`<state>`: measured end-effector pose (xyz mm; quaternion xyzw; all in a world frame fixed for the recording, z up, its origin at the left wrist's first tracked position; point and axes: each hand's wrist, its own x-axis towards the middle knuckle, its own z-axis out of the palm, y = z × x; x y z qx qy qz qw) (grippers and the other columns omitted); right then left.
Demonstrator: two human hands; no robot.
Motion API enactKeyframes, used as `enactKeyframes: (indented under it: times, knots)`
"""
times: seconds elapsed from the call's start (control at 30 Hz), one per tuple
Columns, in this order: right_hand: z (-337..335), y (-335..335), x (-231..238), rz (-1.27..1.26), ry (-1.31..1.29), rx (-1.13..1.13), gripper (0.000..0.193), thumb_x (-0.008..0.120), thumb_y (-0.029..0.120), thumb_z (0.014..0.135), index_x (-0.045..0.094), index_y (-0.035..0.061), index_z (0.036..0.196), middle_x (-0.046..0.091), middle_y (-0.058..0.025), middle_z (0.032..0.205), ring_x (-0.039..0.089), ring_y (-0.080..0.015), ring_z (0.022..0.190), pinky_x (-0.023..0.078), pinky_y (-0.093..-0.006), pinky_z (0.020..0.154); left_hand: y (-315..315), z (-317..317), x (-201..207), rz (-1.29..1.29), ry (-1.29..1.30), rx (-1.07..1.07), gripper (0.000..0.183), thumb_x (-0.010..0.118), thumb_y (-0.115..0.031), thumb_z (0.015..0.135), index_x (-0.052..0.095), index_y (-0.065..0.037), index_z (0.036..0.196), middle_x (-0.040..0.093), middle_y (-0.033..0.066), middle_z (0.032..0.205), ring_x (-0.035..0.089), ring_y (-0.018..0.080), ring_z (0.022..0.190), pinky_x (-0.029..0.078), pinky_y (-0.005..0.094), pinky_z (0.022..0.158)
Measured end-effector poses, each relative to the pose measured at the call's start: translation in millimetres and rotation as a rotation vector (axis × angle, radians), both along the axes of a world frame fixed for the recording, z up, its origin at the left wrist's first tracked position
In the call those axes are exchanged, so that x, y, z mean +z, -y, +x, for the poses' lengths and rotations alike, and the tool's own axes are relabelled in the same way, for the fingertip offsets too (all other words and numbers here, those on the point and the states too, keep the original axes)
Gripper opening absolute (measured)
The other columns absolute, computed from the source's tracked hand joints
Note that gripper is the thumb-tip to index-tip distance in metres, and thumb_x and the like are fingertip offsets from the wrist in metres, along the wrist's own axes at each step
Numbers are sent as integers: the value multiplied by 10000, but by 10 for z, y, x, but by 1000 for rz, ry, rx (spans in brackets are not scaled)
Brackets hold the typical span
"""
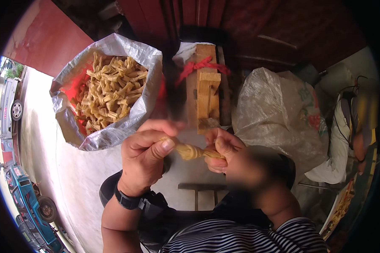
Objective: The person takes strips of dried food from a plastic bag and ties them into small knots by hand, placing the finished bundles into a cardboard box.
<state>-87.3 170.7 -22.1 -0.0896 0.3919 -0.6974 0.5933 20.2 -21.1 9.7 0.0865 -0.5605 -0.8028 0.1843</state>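
A tan knotted strip (189, 152), which looks like tofu skin, is stretched between my two hands over my lap. My left hand (145, 149) pinches its left end between thumb and fingers. The other end is gripped in my right hand (223, 152), just right of the knot. Part of that hand and wrist is blurred. Beyond my left hand stands a silver-lined bag (150, 63) with a red inner layer, heaped with similar knotted strips (114, 84). Just past my right hand is a wooden stand (204, 101) with a red cloth (204, 64) tied round it.
A translucent plastic bag (270, 114) lies right of the stand. A small dark stool or bar (200, 186) sits below my hands. Dark red panels (291, 38) rise at the back. Vehicles, one of them blue (23, 189), are outside at the left.
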Motion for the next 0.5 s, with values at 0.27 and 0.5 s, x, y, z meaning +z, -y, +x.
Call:
enactKeyframes:
  times: [0.27,0.5]
  knots:
    - [-65,38,-11,7,-16,-115,173,472,235,998,519,70,983,441,27,667,407,-57,566,332,-203,515,44,-54,-111,-114,254,-46,204,684,-104,852,640,26,1004,637,74,980,615,195,969,470,322,890]
    - [-99,18,11,155,-59,-120,221,590,266,944,530,54,931,442,24,632,380,-49,533,304,-196,474,-107,-111,-259,287,381,-251,106,641,9,819,576,-10,900,609,66,730,532,108,511,462,225,506]
